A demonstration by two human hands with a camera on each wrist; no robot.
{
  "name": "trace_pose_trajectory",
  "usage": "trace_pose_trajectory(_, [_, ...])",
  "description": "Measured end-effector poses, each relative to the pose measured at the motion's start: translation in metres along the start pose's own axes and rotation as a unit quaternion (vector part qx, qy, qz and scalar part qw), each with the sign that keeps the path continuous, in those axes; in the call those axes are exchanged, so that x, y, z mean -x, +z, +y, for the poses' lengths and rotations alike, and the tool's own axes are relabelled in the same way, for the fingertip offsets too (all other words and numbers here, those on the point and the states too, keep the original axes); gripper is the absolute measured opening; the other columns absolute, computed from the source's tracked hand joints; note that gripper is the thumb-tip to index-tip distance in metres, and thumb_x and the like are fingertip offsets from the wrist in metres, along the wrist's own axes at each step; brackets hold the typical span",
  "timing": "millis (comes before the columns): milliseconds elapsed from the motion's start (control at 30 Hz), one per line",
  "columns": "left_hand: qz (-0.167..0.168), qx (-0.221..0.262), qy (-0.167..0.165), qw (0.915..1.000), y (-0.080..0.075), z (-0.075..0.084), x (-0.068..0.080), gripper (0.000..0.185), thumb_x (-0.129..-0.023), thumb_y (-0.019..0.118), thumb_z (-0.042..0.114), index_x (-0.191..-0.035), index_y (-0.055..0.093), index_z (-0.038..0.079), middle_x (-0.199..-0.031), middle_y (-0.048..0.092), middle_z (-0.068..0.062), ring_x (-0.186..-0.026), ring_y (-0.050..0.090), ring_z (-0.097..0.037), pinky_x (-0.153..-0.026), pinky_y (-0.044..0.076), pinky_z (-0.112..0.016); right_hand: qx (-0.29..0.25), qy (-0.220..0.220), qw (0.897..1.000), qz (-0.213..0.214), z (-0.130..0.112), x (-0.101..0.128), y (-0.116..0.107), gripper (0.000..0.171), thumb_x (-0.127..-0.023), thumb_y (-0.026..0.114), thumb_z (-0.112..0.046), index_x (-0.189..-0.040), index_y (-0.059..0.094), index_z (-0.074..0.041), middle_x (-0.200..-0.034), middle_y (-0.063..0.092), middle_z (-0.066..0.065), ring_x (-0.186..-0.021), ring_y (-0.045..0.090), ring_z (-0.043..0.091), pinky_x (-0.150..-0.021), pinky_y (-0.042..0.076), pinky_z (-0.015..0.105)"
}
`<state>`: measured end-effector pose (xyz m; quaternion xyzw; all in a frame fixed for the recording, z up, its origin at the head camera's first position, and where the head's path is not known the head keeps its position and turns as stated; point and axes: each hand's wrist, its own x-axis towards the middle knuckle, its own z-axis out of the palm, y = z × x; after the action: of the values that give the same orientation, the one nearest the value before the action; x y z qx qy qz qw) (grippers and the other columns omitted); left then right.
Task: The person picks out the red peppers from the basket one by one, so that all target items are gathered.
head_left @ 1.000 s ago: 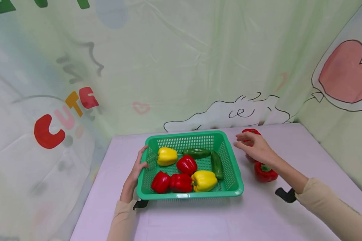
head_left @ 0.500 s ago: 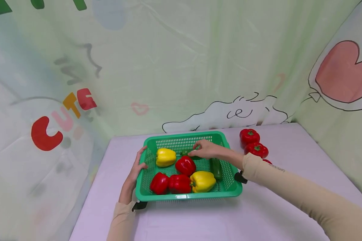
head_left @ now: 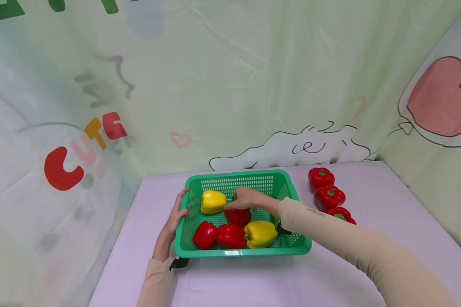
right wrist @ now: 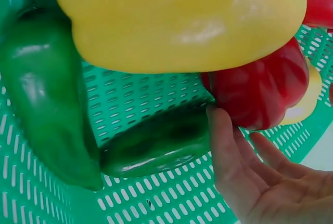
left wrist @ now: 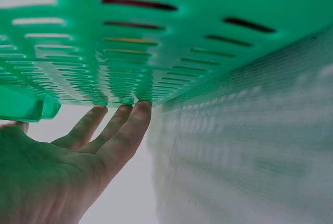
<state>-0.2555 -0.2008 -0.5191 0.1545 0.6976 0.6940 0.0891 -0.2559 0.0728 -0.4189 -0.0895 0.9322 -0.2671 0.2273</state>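
Observation:
A green plastic basket (head_left: 249,252) stands on the table, and my left hand (head_left: 173,216) grips its left side, thumb over the rim. Seen from the left wrist, the fingers (left wrist: 127,135) press on the slotted outer wall. My right hand (head_left: 249,197) reaches down inside, its fingers on either side of a red bell pepper (head_left: 239,218). In the right wrist view a fingertip sits between this red pepper (right wrist: 263,86) and a long green pepper (right wrist: 161,141). Two yellow bell peppers (head_left: 213,202), another green pepper (right wrist: 49,99) and two more red peppers (head_left: 230,237) lie around it.
On the table to the right of the basket, three red bell peppers (head_left: 329,197) stand in a row, the nearest partly hidden by the right sleeve (head_left: 330,226). A printed curtain (head_left: 238,85) hangs behind the table (head_left: 230,279).
My right hand has gone from above the red peppers on the table into the basket, over the far green pepper, then down onto the middle red pepper. My left hand stays at the rim.

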Motion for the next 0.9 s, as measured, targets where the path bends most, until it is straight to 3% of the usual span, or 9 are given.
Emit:
trace_pose_trajectory(100, [-0.003, 0.004, 0.003, 1.0, 0.0, 0.001, -0.001, 0.084, -0.079, 0.038, -0.002, -0.157, 0.015, 0.018, -0.159, 0.016, -0.019, -0.131, 0.033, -0.043, -0.089, 0.047, -0.035, 0.026, -0.008, 1.0, 0.005, -0.002, -0.002, 0.002, 0.042, -0.084, 0.073, -0.04, -0.073, 0.046, -0.01, -0.063, 0.039, 0.0, -0.06, 0.047, 0.019, -0.051, 0.045, 0.031])
trace_pose_trajectory(233, [-0.009, 0.011, 0.005, 0.9999, 0.001, 0.001, -0.002, 0.084, -0.079, 0.038, -0.003, -0.157, 0.015, 0.018, -0.159, 0.016, -0.02, -0.13, 0.033, -0.044, -0.088, 0.048, -0.036, 0.062, -0.024, 0.998, 0.014, 0.0, -0.004, 0.004, 0.04, -0.081, 0.078, -0.038, -0.09, 0.056, -0.005, -0.073, 0.05, 0.003, -0.065, 0.049, 0.018, -0.055, 0.042, 0.028])
trace_pose_trajectory(367, [-0.008, 0.009, 0.005, 0.9999, 0.0, 0.001, -0.001, 0.083, -0.079, 0.038, -0.003, -0.156, 0.016, 0.018, -0.159, 0.016, -0.019, -0.129, 0.034, -0.043, -0.087, 0.048, -0.035, 0.068, -0.034, 0.997, 0.022, 0.003, -0.005, 0.005, 0.051, -0.079, 0.08, -0.038, -0.108, 0.06, -0.001, -0.085, 0.059, 0.005, -0.074, 0.053, 0.019, -0.061, 0.045, 0.028])
trace_pose_trajectory(600, [-0.007, 0.004, 0.006, 1.0, 0.001, 0.0, -0.001, 0.082, -0.079, 0.038, -0.002, -0.156, 0.017, 0.018, -0.158, 0.018, -0.02, -0.128, 0.035, -0.044, -0.086, 0.049, -0.035, 0.074, -0.044, 0.996, 0.036, 0.01, 0.0, 0.004, 0.063, -0.076, 0.081, -0.038, -0.121, 0.06, 0.002, -0.097, 0.065, 0.008, -0.079, 0.056, 0.02, -0.066, 0.049, 0.03])
trace_pose_trajectory(900, [0.002, -0.003, 0.001, 1.0, 0.002, -0.001, 0.0, 0.083, -0.079, 0.039, 0.0, -0.156, 0.017, 0.019, -0.159, 0.016, -0.019, -0.131, 0.033, -0.045, -0.091, 0.046, -0.041, 0.016, -0.118, 0.99, 0.074, 0.025, 0.004, -0.015, 0.06, -0.073, 0.084, -0.025, -0.12, 0.061, 0.006, -0.103, 0.067, 0.014, -0.084, 0.061, 0.022, -0.067, 0.054, 0.031])
